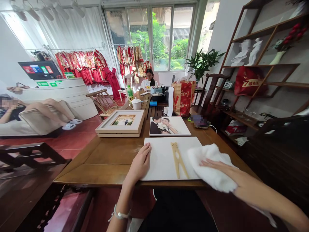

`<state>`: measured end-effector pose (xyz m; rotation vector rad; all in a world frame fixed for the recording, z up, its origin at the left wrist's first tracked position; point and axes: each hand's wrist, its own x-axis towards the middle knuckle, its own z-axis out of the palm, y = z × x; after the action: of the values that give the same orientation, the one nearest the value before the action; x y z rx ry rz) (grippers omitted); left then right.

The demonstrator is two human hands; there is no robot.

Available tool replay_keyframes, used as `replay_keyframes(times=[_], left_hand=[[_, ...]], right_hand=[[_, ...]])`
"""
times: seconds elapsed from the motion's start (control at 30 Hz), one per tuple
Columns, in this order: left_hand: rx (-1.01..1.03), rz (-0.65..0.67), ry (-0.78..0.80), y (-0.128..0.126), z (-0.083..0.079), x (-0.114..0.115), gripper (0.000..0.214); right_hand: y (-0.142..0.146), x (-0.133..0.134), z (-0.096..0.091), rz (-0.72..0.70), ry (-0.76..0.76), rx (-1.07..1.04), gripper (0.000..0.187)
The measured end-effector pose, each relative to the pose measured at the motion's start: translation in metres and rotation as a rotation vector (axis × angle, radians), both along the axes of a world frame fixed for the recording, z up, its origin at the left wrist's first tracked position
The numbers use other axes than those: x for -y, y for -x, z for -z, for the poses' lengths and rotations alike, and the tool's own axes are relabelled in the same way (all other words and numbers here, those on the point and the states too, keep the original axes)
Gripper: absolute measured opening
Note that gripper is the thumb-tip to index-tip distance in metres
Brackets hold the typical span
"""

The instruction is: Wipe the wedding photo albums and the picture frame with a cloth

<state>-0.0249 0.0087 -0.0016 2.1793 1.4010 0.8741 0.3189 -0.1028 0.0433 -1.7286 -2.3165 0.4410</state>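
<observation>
A white rectangular panel (161, 161) lies flat at the table's front edge. On it rests a pale yellow, flat forked tool (177, 158) with two prongs pointing toward me and an oval hole. My left hand (141, 162) lies along the panel's left edge, its fingers stretched out; the thumb is hidden. My right hand (220, 167) holds a fluffy white towel (210, 151) against the panel's right side, fingers extended over the cloth and thumb out of sight. Part of the towel hangs past the front edge. Behind the panel lies a photo print of a couple (170, 126).
Stacked picture frames (120, 124) stand at the back left of the wooden table (96, 166). Farther back are a white lidded cup (135, 103), a red and tan bag (182, 98) and a phone (201, 123) with a cable. One person sits beyond the table; another reclines at left.
</observation>
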Motion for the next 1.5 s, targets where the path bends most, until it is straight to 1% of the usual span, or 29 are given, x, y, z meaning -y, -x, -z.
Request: replay_keyframes(times=[0.1,0.2,0.27,0.3,0.33,0.4,0.47,0.53,0.57,0.63,0.7,0.77,0.83,0.9,0.93,1.0,1.07,1.1,1.13,1.2,1.27,1.33,1.4,1.43,1.5], left_hand=[[0.026,0.001,-0.012,0.001,0.001,-0.001,0.041],[0.027,0.006,-0.023,0.001,0.0,-0.001,0.04],[0.016,0.0,-0.014,0.0,0.0,0.0,0.04],[0.012,-0.006,-0.009,0.0,0.0,0.0,0.041],[0.01,-0.012,-0.005,0.0,0.0,0.0,0.041],[0.011,-0.018,-0.007,-0.001,-0.001,0.001,0.041],[0.014,-0.017,-0.017,-0.001,0.0,0.001,0.04],[0.013,-0.011,-0.023,-0.001,0.0,0.001,0.04],[0.01,-0.007,-0.024,-0.001,0.0,0.001,0.04],[0.006,0.002,-0.027,-0.001,0.0,0.001,0.041],[0.008,0.005,-0.029,0.0,0.0,0.001,0.041],[0.009,-0.004,-0.024,0.0,0.0,0.0,0.041],[0.004,-0.01,-0.012,0.0,0.001,0.0,0.042],[0.003,-0.01,-0.005,0.0,0.0,0.0,0.042],[0.007,-0.009,-0.002,0.0,0.0,0.0,0.042],[0.017,-0.013,0.006,0.0,-0.001,0.001,0.042],[0.021,-0.016,0.018,0.0,-0.001,0.001,0.042],[0.02,-0.016,0.02,0.0,-0.001,0.001,0.042],[0.018,-0.015,0.018,-0.001,-0.001,0.001,0.042],[0.017,-0.015,0.007,-0.001,0.0,0.001,0.042],[0.023,-0.017,0.0,-0.001,0.0,0.001,0.041],[0.026,-0.018,0.006,-0.001,0.0,0.001,0.041],[0.014,-0.016,0.018,-0.001,-0.002,0.001,0.042],[0.004,-0.015,0.024,-0.002,-0.003,0.002,0.042],[-0.013,-0.015,0.027,-0.002,-0.004,0.003,0.043]], right_hand=[[0.006,-0.043,0.003,0.037,-0.088,0.066,0.068],[0.025,-0.08,0.007,0.09,-0.179,0.186,0.075],[0.039,-0.091,0.008,0.112,-0.193,0.223,0.077],[0.045,-0.091,0.007,0.098,-0.189,0.231,0.079],[0.051,-0.087,0.006,0.072,-0.183,0.234,0.081],[0.057,-0.07,0.004,-0.003,-0.175,0.221,0.087],[0.056,-0.042,0.002,-0.071,-0.157,0.189,0.09],[0.045,-0.011,0.002,-0.113,-0.115,0.148,0.088],[0.038,0.004,0.002,-0.121,-0.084,0.131,0.085],[0.021,0.025,0.003,-0.086,-0.03,0.104,0.075],[0.009,0.03,0.002,-0.008,-0.002,0.092,0.064],[0.008,0.016,0.0,0.052,0.007,0.083,0.061],[0.019,-0.012,-0.003,0.054,-0.006,0.061,0.064],[0.037,-0.045,-0.004,0.027,-0.047,0.037,0.067],[0.048,-0.061,-0.003,0.042,-0.077,0.037,0.065],[0.068,-0.087,0.0,0.14,-0.105,0.039,0.067],[0.084,-0.103,0.003,0.205,-0.118,0.035,0.069],[0.091,-0.105,0.005,0.206,-0.119,0.029,0.07],[0.096,-0.105,0.006,0.187,-0.117,0.025,0.072],[0.101,-0.097,0.006,0.111,-0.112,0.013,0.078],[0.099,-0.079,0.005,-0.001,-0.107,-0.013,0.084],[0.09,-0.054,0.003,-0.114,-0.091,-0.062,0.084],[0.075,-0.028,0.002,-0.174,-0.051,-0.115,0.077],[0.066,-0.015,0.001,-0.173,-0.018,-0.139,0.071],[0.049,0.003,0.0,-0.117,0.063,-0.18,0.057]])
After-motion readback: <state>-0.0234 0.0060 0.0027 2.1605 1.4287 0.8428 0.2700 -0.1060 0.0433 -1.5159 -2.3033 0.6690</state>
